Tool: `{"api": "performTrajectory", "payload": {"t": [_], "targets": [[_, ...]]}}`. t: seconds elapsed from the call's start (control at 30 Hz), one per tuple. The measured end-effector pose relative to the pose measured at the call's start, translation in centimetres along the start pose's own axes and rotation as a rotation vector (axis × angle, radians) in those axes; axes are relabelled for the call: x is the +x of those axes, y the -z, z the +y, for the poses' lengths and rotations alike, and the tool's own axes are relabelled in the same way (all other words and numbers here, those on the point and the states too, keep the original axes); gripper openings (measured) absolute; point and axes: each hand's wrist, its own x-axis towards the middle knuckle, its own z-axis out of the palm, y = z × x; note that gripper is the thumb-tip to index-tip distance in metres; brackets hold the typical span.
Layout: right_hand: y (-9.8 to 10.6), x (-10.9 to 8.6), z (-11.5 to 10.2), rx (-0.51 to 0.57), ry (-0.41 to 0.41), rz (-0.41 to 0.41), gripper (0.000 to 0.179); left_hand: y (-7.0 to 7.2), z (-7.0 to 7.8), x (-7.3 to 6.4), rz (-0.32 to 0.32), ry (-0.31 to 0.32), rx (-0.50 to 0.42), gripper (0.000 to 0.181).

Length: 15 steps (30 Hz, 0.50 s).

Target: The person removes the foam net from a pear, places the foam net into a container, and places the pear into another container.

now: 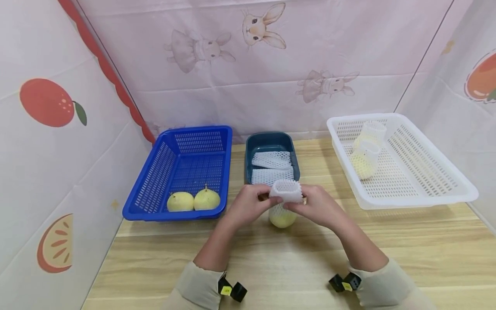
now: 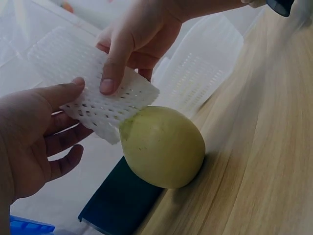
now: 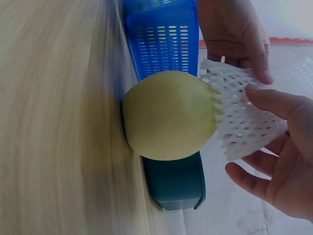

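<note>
A pale yellow pear [image 1: 283, 221] stands on the table in front of the teal tray. Over its top sits a white foam net sleeve [image 1: 286, 194], whose lower edge covers just the upper tip of the pear [image 2: 164, 147]. My left hand [image 1: 249, 206] pinches the sleeve on the left, thumb on the near face. On the opposite side my right hand [image 1: 319, 206] pinches it too, its thumb pressed on the netting [image 3: 249, 112]. Above both hands the sleeve's open end points upward.
Two bare pears [image 1: 193, 201] lie in the blue basket [image 1: 135, 213] at left. The teal tray [image 1: 270, 137] holds flat foam sleeves [image 1: 272, 160]. At right, a white basket [image 1: 422, 201] contains sleeved pears [image 1: 364, 163]. A printed cloth [image 1: 240, 103] hangs behind.
</note>
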Motion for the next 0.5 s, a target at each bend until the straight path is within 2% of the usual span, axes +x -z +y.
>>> {"api": "performTrajectory", "payload": {"t": [0.13,0.27,0.37,0.5], "targets": [[0.0,0.1,-0.1,-0.006,0.011,0.03,0.03,-0.1,0.3,0.0,0.023,-0.019,-0.038,0.015],[-0.1,0.1,0.0,-0.021,0.037,0.084,0.025,-0.4,0.4,0.1,0.041,-0.057,-0.055,0.024],[-0.1,0.1,0.0,-0.036,0.057,0.13,0.023,-0.8,0.5,0.4,0.086,-0.08,-0.055,0.029],[-0.1,0.1,-0.1,-0.047,0.074,0.153,0.021,-1.3,1.0,0.9,0.137,-0.112,-0.11,0.035]]}}
